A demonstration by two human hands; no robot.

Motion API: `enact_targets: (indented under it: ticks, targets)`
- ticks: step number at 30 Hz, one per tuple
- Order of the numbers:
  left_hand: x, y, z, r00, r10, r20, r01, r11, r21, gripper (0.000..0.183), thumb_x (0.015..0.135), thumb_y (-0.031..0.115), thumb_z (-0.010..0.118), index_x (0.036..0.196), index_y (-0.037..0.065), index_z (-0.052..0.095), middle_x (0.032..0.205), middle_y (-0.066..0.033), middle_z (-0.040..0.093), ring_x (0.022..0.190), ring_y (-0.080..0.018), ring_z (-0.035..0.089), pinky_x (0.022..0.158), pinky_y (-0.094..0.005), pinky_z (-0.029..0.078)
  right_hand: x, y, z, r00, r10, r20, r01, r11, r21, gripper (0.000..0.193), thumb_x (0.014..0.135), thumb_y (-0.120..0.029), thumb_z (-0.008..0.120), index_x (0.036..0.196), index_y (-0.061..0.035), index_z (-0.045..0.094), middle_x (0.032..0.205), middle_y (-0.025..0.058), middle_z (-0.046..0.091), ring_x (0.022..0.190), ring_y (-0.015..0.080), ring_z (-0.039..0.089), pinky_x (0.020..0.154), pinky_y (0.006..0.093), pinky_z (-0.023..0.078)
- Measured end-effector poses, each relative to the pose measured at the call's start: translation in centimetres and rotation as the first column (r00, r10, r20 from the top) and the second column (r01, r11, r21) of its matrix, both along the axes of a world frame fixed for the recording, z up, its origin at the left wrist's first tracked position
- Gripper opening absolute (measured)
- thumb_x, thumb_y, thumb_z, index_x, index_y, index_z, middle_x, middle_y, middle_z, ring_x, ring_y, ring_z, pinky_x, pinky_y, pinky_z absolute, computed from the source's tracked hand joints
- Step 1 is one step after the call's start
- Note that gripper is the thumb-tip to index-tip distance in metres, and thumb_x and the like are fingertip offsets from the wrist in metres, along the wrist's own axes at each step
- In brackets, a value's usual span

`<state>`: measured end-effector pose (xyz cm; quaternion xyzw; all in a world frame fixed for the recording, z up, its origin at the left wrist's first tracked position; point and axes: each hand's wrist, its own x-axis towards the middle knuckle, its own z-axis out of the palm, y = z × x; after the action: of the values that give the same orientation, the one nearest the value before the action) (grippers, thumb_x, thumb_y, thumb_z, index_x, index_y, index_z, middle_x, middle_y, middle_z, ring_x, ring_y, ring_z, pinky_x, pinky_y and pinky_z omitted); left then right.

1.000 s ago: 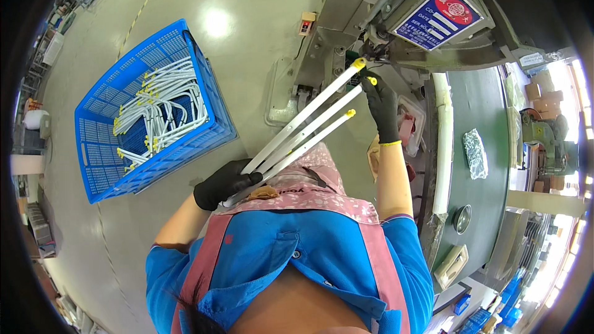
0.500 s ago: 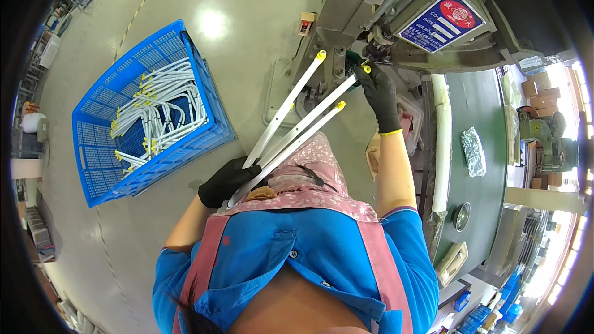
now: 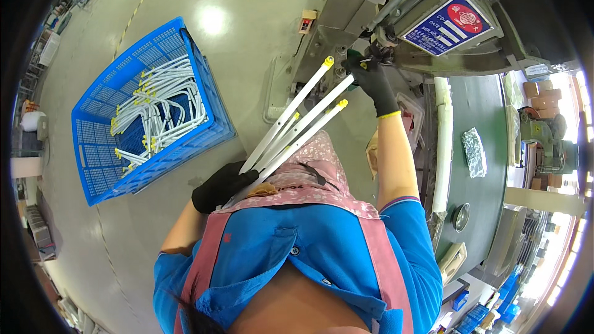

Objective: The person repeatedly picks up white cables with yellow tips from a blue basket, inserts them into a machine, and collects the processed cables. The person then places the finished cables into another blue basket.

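My left hand (image 3: 218,187), in a black glove, is closed around the near ends of several white metal tubes (image 3: 287,120) in front of my apron. They fan out away from me, and yellow fittings (image 3: 329,62) cap their far ends. My right hand (image 3: 374,84), gloved in black with a yellow cuff, is closed on the far end of the middle tube (image 3: 326,100), right beside the machine's working head (image 3: 385,38). Its fingers partly cover that tube's yellow fitting.
On the floor to the left stands a blue plastic crate (image 3: 213,96) holding many bent white tubes (image 3: 176,93) with yellow ends. The grey machine (image 3: 346,9) rises ahead and to the right. Further right, a green-topped bench (image 3: 479,105) carries a plastic-wrapped packet (image 3: 474,151) and a round metal dish (image 3: 461,216).
The left tube's far end has shifted slightly right and nearer me. Another yellow end now shows between the tubes. My right hand has moved slightly left, still at the middle tube's end.
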<state>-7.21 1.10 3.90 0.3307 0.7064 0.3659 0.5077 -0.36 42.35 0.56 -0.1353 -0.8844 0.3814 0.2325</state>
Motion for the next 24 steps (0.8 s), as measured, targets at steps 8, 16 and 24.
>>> enact_targets:
  ticks: [8, 16, 24]
  targets:
    - [1.1, -0.3, 1.9, 0.996, 0.063, 0.069, -0.062, 0.998, -0.022, 0.04, 0.086, 0.025, 0.058, 0.116, -0.001, 0.055, 0.102, -0.0213, 0.063, 0.09, -0.0294, 0.06, 0.08, -0.036, 0.045, -0.2, -0.6, -1.7, 0.999, -0.029, 0.016, 0.033, 0.803, -0.596, 0.03, 0.093, -0.02, 0.052, 0.117, -0.0011, 0.055, 0.087, 0.0072, 0.067, 0.079, 0.0126, 0.064, 0.07, 0.0239, 0.049]
    - [0.6, -1.2, -0.3, 0.997, -0.015, 0.075, 0.006, 0.992, 0.125, 0.046, 0.079, 0.022, 0.063, 0.117, -0.003, 0.054, 0.102, -0.02, 0.063, 0.089, -0.0286, 0.06, 0.083, -0.0348, 0.045, 0.8, -2.0, -2.1, 0.998, -0.053, 0.034, 0.063, 0.878, -0.474, 0.03, 0.088, -0.022, 0.059, 0.107, 0.0009, 0.057, 0.083, 0.0042, 0.062, 0.074, 0.0114, 0.056, 0.068, 0.0278, 0.046]
    - [0.2, -1.2, -1.1, 0.962, 0.055, 0.267, -0.063, 0.998, 0.021, 0.051, 0.077, 0.022, 0.066, 0.119, -0.004, 0.053, 0.102, -0.0118, 0.063, 0.088, -0.0158, 0.057, 0.082, -0.0286, 0.045, 8.0, -4.8, -6.2, 0.979, -0.151, 0.135, 0.202, 0.697, -0.688, 0.035, 0.09, -0.023, 0.058, 0.116, -0.0002, 0.055, 0.093, 0.0044, 0.061, 0.082, 0.0118, 0.057, 0.072, 0.0244, 0.047]
